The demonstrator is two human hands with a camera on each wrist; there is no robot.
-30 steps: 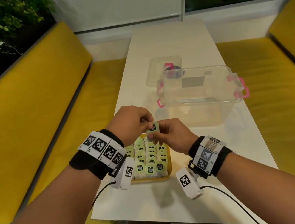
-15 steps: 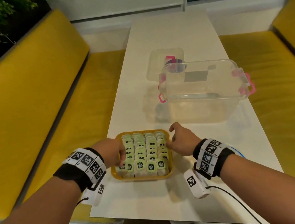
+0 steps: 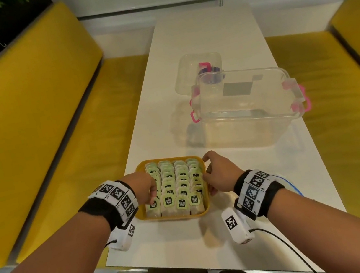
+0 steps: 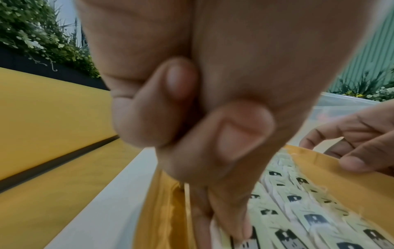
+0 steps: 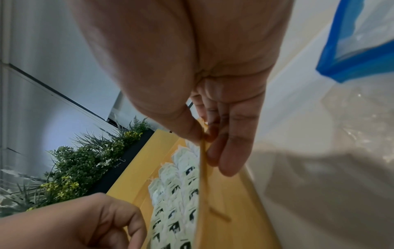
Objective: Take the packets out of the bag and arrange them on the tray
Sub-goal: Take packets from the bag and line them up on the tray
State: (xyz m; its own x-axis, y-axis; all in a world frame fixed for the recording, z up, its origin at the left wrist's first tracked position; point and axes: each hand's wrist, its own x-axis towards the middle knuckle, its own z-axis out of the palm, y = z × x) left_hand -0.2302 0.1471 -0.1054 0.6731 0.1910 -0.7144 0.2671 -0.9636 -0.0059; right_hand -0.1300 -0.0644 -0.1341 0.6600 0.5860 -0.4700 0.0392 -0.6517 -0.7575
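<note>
Two hands flank one yellow tray (image 3: pixel 207 209), and that pairing is what the next move seems to hang on. On the white worktop (image 3: pixel 204 35) the largest thing is a clear plastic tub (image 3: pixel 247 110) with pink clips, standing beyond the right hand and well apart from it, with a smaller clear lid (image 3: pixel 196 68) farther off behind it. Nearer in, the tray lies squarely between the two hands, its long axis running away from the person, so each hand meets one long side. Filling it are the packets (image 3: pixel 178 184), pale green with dark labels, packed upright in four files that run along that same axis; the front row faces the person. A blue-edged clear bag (image 5: pixel 360 42) shows only in the right wrist view, lying on the worktop just outside the right hand. The right hand (image 3: pixel 220 175) has its fingers (image 5: pixel 232 151) fairly straight down the outer wall of the tray while the thumb sits on the rim, a light pinch of the edge. The left hand (image 3: pixel 143 187) is curled at the opposite side, two fingers folded into the palm and the others reaching down among the leftmost file of packets; whether they actually grip one I cannot tell. Neither hand looks nearer than the other; I'd judge the arranging close to done.
</note>
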